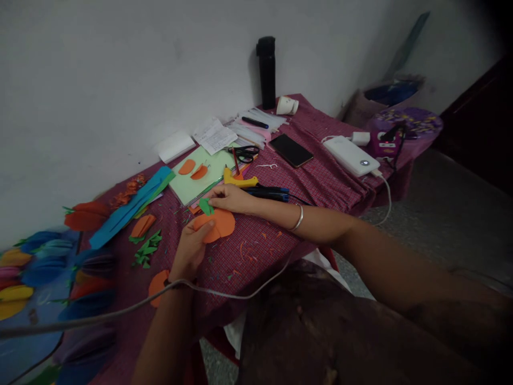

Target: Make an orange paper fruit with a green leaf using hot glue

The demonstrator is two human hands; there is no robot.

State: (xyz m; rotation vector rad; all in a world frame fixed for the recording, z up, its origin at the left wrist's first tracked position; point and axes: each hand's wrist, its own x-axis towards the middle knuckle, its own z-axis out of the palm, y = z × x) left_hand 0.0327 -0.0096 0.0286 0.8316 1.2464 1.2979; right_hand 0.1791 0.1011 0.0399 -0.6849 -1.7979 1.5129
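My left hand (pixel 190 243) grips an orange paper pumpkin cutout (pixel 222 224) by its left side, thumb on top. At the cutout's upper edge, my right hand (pixel 230 198) pinches a green paper leaf piece (pixel 206 206). The green piece touches the orange paper; whether it is stuck on cannot be seen. Just beyond my right hand lies a yellow glue gun (pixel 236 179). Small green paper cutouts (pixel 147 248) and a folded orange paper stack (pixel 142 225) lie left of my hands. Another orange cutout (pixel 158 286) sits partly behind my left wrist.
Black scissors (pixel 245 153), a phone (pixel 291 150) and glue sticks (pixel 256 125) lie toward the back. A black bottle (pixel 267 72) stands near the wall. A white power bank (pixel 351 155) is at right. A cable (pixel 240 297) crosses before my left forearm. Finished paper shapes (pixel 44 262) crowd the left.
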